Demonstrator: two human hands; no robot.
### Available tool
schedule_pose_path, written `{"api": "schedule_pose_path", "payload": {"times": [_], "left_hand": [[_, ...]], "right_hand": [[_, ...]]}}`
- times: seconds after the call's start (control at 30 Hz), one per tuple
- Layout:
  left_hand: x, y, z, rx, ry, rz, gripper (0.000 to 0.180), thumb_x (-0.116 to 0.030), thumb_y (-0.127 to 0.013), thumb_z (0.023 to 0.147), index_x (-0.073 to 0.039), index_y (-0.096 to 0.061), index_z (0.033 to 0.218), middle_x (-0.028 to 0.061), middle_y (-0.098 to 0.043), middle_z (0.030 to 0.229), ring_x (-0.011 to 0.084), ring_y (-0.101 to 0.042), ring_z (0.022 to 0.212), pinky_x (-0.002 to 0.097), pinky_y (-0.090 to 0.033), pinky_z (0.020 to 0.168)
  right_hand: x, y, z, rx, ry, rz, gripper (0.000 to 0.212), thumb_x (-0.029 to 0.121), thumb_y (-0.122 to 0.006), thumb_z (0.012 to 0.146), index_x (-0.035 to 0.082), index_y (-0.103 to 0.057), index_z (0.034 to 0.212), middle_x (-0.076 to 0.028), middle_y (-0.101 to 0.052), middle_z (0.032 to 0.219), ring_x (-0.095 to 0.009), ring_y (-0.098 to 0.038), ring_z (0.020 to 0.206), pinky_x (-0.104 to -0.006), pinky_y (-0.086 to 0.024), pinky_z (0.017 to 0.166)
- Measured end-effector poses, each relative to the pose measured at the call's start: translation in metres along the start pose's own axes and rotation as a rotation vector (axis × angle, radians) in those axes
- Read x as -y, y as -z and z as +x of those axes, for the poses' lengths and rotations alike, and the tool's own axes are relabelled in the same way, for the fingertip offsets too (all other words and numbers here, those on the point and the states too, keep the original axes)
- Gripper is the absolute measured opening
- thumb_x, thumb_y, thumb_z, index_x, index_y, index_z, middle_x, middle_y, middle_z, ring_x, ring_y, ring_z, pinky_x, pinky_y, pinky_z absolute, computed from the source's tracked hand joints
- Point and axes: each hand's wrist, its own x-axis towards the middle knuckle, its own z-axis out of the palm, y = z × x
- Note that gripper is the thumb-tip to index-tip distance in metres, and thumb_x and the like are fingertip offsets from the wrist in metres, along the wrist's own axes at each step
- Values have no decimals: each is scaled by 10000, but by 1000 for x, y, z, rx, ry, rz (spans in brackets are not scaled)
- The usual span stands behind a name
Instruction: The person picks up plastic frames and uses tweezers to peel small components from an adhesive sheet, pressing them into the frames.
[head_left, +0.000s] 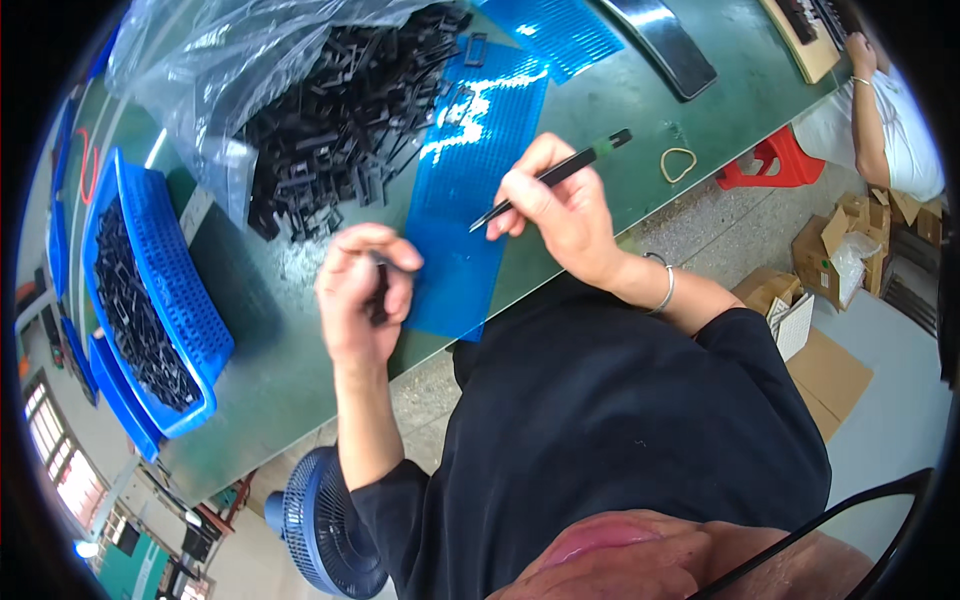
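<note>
Black tweezers [585, 157] with a green patch are gripped in my right hand [572, 215], their fine tip pointing down and left over a blue ribbed sheet [460, 270]. Curled fingers of my left hand [350, 290] close around a small black part [378, 290], mostly covered by the fingers. The tweezer tip and that part are apart. Beyond my left hand lies a heap of small black plastic parts [340, 120], spilling out of a clear plastic bag [220, 80].
On the left stands a blue basket [190, 300] full of black parts. A yellow rubber band [678, 165] and a dark glossy slab [670, 50] lie on the green table [255, 390]. Another person [890, 130] sits at the far right, by a red stool [770, 165]. A blue fan [325, 525] stands below.
</note>
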Motion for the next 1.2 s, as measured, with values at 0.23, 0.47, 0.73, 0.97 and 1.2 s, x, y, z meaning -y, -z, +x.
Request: {"api": "schedule_pose_path", "payload": {"times": [0.23,0.47,0.73,0.97,1.2], "left_hand": [[-10,-48,76,-62,-113,1276,181,-240,-671,828,-65,-637,858,17,-560,611,133,-512,489,277,-397,475],[-8,-61,121,10,-168,2073,377,-440,-706,741,-75,-631,798,101,-654,700,305,-649,670,393,-492,595],[-29,-58,97,73,-202,1819,211,-259,-645,823,-56,-653,880,130,-635,725,282,-625,640,357,-468,586],[-32,-65,40,351,-278,1848,131,-143,-638,830,-37,-633,907,122,-601,693,257,-596,601,338,-459,569],[-15,-43,30,-77,-191,1005,137,-101,-707,804,-30,-667,914,-37,-558,677,37,-472,606,185,-384,541]], "right_hand": [[6,-6,-2,32,-85,62,147,150,-568,920,46,-475,876,-60,-599,753,-121,-630,644,-218,-475,569],[2,-4,-5,53,-41,65,155,155,-573,917,42,-478,874,-53,-589,759,-111,-625,650,-216,-475,570],[16,0,1,-45,-15,-55,123,109,-607,892,44,-524,956,-3,-570,725,-64,-587,649,-212,-474,570],[41,9,16,373,287,-955,202,209,-633,828,46,-615,945,-147,-600,689,-317,-596,657,-384,-470,600],[39,-1,12,171,-60,-304,154,149,-642,867,29,-613,959,-7,-611,717,-53,-584,656,-200,-450,576]]}}
